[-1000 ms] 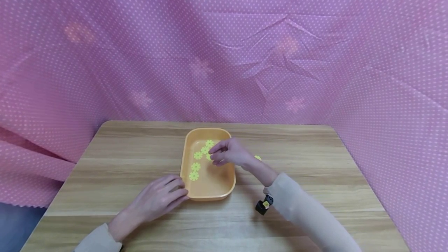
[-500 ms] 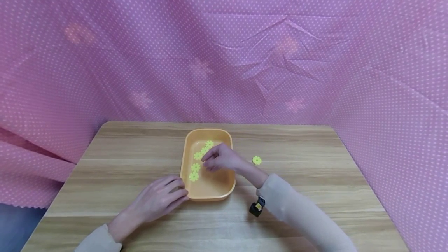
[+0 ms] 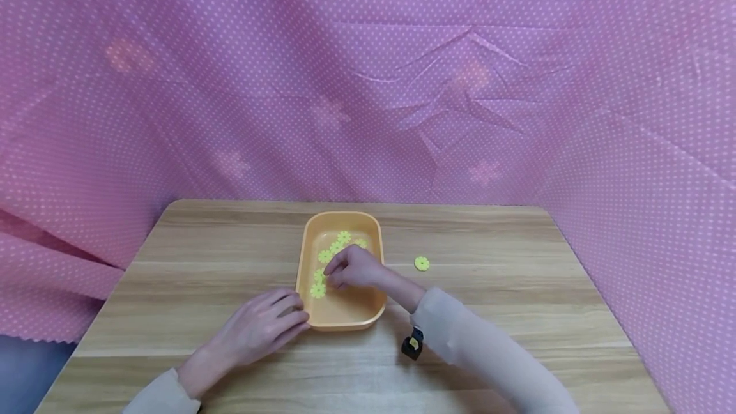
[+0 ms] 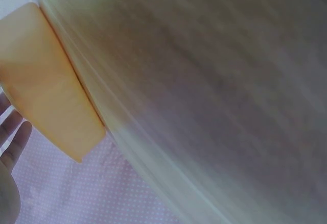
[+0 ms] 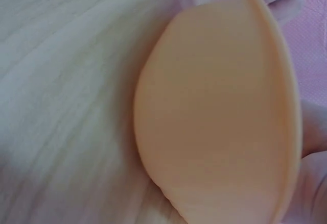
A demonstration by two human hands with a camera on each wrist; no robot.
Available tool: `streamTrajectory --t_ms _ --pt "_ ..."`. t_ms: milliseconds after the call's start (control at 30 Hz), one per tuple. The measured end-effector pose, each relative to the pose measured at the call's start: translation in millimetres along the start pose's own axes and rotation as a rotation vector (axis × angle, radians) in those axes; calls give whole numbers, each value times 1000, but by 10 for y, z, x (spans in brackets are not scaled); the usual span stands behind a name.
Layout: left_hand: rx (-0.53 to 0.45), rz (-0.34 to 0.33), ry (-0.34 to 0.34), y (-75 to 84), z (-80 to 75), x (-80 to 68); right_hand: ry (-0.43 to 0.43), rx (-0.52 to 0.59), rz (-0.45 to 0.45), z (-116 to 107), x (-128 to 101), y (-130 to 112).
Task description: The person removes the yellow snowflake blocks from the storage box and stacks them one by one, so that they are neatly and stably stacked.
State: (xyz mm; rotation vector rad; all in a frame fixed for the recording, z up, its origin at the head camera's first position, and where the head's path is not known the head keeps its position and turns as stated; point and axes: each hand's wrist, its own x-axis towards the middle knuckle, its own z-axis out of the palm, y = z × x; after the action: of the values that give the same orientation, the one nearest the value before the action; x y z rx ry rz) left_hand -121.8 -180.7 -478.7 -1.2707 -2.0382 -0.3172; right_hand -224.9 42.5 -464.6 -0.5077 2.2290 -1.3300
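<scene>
The right hand [image 3: 352, 269] reaches into the tray [image 3: 345, 318], its fingers [image 3: 330, 268] curled down over the green flowers [image 3: 318, 289] at the tray's 9 o'clock side (whether they pinch one cannot be told). More flowers lie toward 12 o'clock inside the tray. The left hand [image 3: 261, 328] rests flat and relaxed on the bench [image 3: 517, 299], fingertips touching the tray's near-left corner. One stray flower [image 3: 422, 263] lies on the bench at the tray's 3 o'clock, well apart.
</scene>
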Motion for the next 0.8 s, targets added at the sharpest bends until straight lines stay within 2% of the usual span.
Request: streamTrajectory --t_ms 333,600,800 --pt "6 11 5 9 -1 -4 2 -34 5 127 -2 8" --pt "1 -5 -5 15 -11 -14 -36 -36 4 163 27 6" --pt "2 -3 -1 15 -16 -14 -41 -119 -13 198 61 31"
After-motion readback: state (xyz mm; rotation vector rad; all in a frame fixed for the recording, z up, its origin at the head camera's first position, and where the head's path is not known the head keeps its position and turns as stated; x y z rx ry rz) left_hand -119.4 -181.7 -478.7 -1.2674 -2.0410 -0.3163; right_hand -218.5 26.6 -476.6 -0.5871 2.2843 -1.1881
